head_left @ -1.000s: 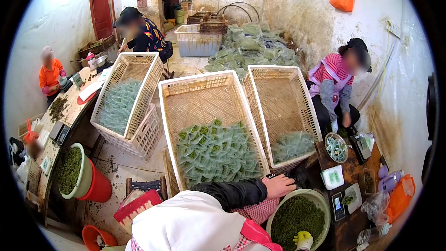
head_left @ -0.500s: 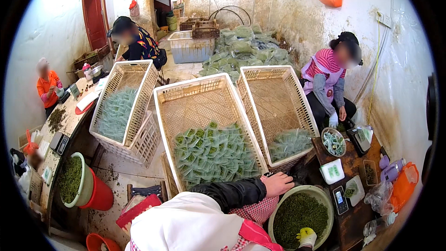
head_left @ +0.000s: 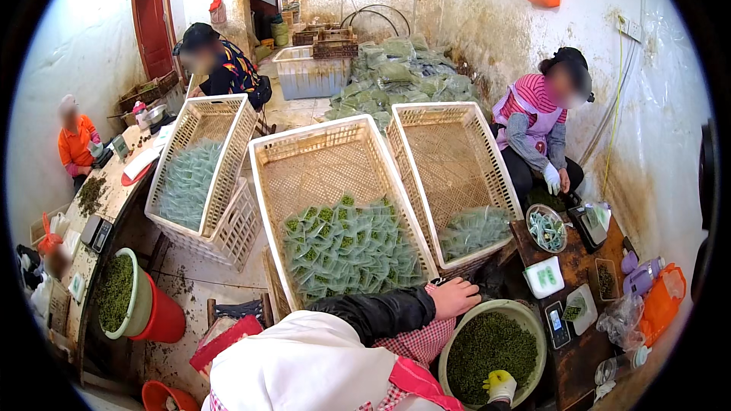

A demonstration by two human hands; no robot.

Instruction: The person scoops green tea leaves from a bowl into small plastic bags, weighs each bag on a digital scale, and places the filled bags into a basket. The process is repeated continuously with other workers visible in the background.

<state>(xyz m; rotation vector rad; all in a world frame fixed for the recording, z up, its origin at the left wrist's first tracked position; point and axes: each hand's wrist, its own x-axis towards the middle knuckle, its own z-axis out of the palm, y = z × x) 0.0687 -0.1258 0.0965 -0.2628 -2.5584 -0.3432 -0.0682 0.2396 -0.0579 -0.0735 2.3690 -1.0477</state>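
Note:
My left hand is bare below a black sleeve. It lies with its fingers stretched out at the upper left rim of a round, pale green basin, over my checked red-and-white clothing. Small green pellet-like plant pieces fill the basin. My right hand, in a white glove with yellow fingers, is down at the basin's near side. Its fingers are curled against the green pieces, and whatever is in them is hidden. Right of the basin, a digital scale with a small green packet stands on a dark wooden table.
White crates with clear green-filled packets stand ahead. A co-worker sits at the right behind a bowl of packets; other people work at the left. A red bucket and an orange bag flank me.
My gloved right hand has shifted slightly, its fingers more drawn in among the green pieces. My left hand stays put. The co-worker on the right has raised a gloved hand toward the other hand.

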